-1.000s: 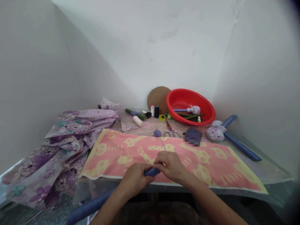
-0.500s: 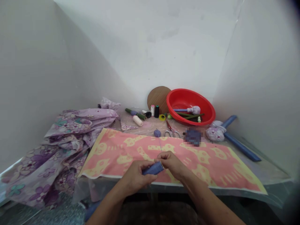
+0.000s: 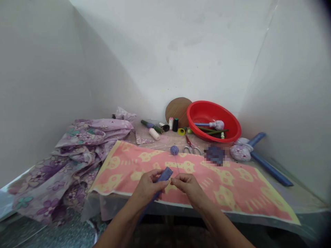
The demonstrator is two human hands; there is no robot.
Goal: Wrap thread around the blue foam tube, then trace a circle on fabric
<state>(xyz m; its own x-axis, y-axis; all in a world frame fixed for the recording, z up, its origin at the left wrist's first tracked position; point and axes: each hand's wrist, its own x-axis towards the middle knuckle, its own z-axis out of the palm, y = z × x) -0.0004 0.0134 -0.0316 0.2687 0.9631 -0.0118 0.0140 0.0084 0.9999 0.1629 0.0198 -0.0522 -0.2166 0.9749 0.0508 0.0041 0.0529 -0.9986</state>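
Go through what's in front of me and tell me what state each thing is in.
left hand, gripping the blue fabric strip
blue fabric strip, held tilted
right hand, fingertips pinched together beside the strip
scissors, lying shut
red basin, holding a cloth bundle and green rods
pink-and-yellow towel, spread flat
floral fabric, crumpled in a heap

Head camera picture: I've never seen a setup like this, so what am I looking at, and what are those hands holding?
There's no machine here. This view comes from a camera worn on a person's head, looking down at their own bare hands. The left hand holds a blue strip. The right hand seems to pinch a thin thread running down from a blue ball. A pink and yellow cloth lies on the table, with scissors and a red basin beyond it.
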